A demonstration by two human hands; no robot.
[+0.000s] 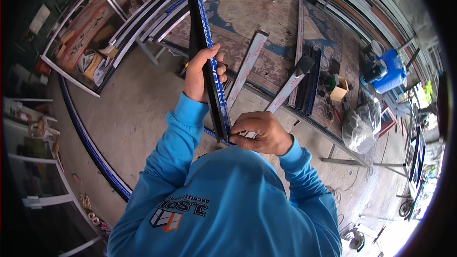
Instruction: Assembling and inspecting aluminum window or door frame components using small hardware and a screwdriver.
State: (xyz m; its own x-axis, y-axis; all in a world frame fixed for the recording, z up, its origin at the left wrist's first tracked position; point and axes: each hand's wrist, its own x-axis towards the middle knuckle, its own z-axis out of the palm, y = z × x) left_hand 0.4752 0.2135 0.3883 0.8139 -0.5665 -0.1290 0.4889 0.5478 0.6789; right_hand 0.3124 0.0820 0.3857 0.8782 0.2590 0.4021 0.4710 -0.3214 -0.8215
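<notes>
The dark profile with blue film (202, 19) was held up off the surface (257, 4), in front of its near edge. The left hand (197, 74) was wrapped round it above its lower end, thumb and fingers on opposite sides. The right hand (262, 131) was at that lower end, fingers bent in against it; whether they gripped the profile or some small part could not be told. The hands stood apart from each other.

In the inspector's judgement, the left grip bore the weight and held the length steeply tilted, bringing its end within easy reach of the right fingers.

Two pale strips, one plain (248, 66) and one dark-ended (285, 90), crossed the near edge, presumably within arm's reach by intent. Dark lengths (309, 81) lay side by side farther right, probably grouped as like stock. A small cardboard box (339, 89) sat toward the right end.
</notes>
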